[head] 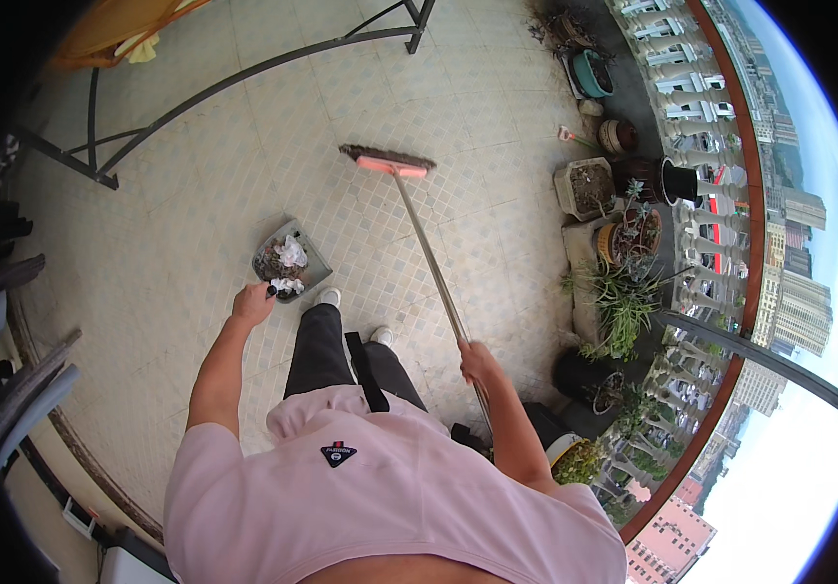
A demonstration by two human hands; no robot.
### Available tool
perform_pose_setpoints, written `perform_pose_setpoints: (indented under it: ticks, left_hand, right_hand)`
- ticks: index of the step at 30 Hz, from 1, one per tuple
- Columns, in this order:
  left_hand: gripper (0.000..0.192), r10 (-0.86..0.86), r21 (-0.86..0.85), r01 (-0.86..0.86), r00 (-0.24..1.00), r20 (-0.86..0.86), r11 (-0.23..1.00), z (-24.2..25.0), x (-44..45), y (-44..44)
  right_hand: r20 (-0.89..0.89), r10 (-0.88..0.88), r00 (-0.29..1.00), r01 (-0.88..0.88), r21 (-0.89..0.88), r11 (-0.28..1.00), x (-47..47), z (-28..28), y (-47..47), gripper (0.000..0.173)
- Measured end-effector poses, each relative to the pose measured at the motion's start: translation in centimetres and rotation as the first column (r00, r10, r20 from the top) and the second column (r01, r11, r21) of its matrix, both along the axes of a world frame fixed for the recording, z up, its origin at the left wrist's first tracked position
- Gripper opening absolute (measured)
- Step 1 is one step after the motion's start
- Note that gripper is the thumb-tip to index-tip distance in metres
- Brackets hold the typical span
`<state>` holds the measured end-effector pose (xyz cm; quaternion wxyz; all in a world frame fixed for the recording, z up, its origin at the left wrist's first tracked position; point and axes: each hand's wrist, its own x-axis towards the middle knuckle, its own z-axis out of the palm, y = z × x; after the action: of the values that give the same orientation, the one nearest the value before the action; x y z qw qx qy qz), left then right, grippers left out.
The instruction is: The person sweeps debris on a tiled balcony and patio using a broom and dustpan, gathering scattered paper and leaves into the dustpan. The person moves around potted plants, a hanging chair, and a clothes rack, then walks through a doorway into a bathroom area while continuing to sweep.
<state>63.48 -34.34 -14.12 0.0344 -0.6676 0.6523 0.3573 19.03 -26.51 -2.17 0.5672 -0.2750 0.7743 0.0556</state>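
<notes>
My left hand [253,304] grips the dark handle of a grey dustpan [316,275], just ahead of my feet. Inside the pan lie crumpled white paper [291,252] and brownish debris [270,264]. My right hand [481,363] is closed around the metal pole of a push broom [430,255]. The broom's pink head [392,166], with dark bristles, is on the tiled floor [360,226] farther ahead, apart from the dustpan. Most of the dustpan's handle is hidden under my left hand.
Potted plants [619,292] and pots, including a teal planter [594,73], line a balustrade [703,219] on the right. A small red-handled tool [576,137] lies near them. A dark metal frame [243,73] stands ahead left. Wooden planks [32,379] lean at the left wall.
</notes>
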Motion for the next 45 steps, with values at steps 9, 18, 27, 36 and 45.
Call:
perform_pose_setpoints:
  ticks: [9,18,27,36,45]
  left_hand:
    - [0.02,-0.096,0.064,0.09,0.99,0.099,0.994,-1.4,-0.2,1.6]
    - [0.019,-0.152,0.087,0.142,0.981,0.123,0.986,-1.6,-0.9,2.0]
    - [0.017,-0.125,0.039,0.123,0.99,0.067,0.992,-2.6,-1.1,1.4]
    - [0.02,-0.117,0.183,0.095,0.987,0.11,0.978,-3.7,-0.8,1.7]
    - [0.018,-0.057,0.159,0.045,0.996,0.072,0.986,-2.9,0.5,3.1]
  right_hand:
    - [-0.186,0.356,0.916,-0.355,0.038,0.934,2.0,-10.1,-7.9,0.056]
    - [-0.406,0.523,0.75,-0.528,0.109,0.842,-10.5,-4.9,10.4,0.053]
    - [-0.252,0.22,0.942,-0.256,-0.12,0.959,-6.3,-2.1,6.7,0.039]
    - [0.094,0.256,0.962,-0.271,0.238,0.933,6.2,1.2,7.6,0.016]
    - [0.313,-0.115,0.943,-0.02,0.397,0.918,1.5,12.1,6.8,0.012]
